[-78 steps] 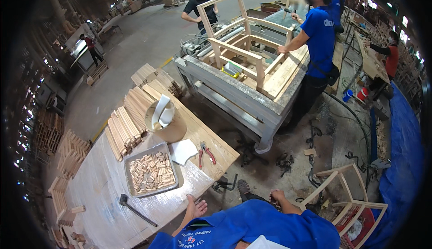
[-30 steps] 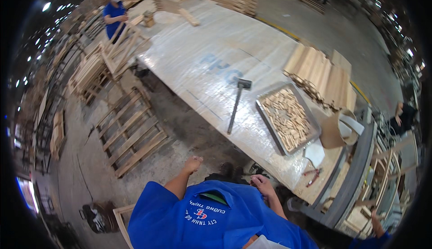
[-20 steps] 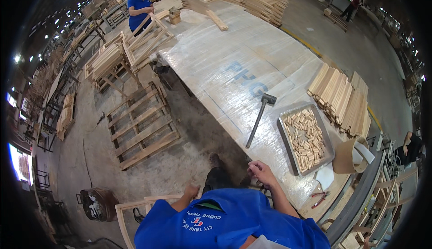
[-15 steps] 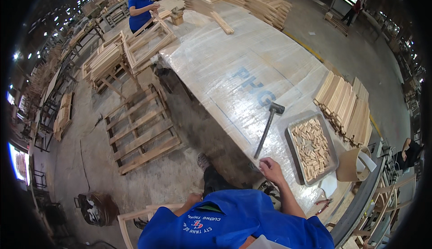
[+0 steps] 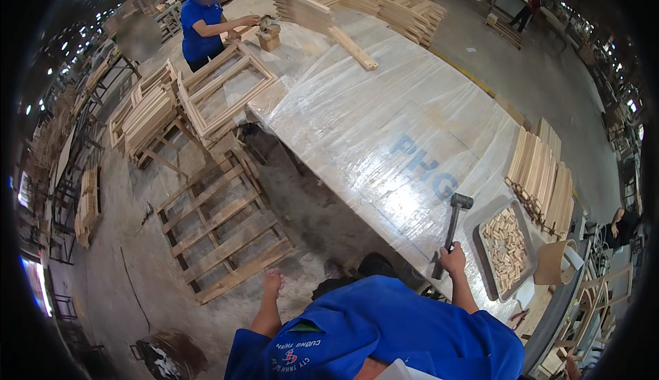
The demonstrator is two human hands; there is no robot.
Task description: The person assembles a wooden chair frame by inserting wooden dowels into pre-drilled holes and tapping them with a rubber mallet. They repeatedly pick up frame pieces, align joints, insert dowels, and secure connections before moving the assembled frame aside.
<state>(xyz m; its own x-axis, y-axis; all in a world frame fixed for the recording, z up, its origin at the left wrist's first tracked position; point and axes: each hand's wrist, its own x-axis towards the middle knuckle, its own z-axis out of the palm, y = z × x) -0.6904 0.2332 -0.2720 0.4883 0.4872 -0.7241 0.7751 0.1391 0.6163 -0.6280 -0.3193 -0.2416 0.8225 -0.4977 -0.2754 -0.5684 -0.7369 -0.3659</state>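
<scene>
A hammer [image 5: 455, 219] with a dark block head and a black handle lies on the plastic-covered table [image 5: 357, 174] at its near right edge. My right hand [image 5: 453, 260] is closed around the lower part of its handle, whose end shows below my fingers. My left hand [image 5: 273, 281] hangs away from the table, above the floor near a wooden pallet, its fingers curled with nothing seen in them. To the right of the hammer stands a grey tray [image 5: 486, 263] of short wooden dowels [image 5: 506, 244].
Wooden strips [image 5: 539, 181] are stacked beyond the tray, beside a cardboard tube [image 5: 555, 263]. A slatted pallet [image 5: 230, 205] lies on the floor at left. A co-worker [image 5: 206, 26] stands by wooden frames [image 5: 223, 91]. More frames [image 5: 412, 16] are piled at the table's far end.
My right hand has moved from the table edge onto the hammer's handle. My left hand has come forward from beside my body. The view has shifted, and the co-worker's arm reaches further right.
</scene>
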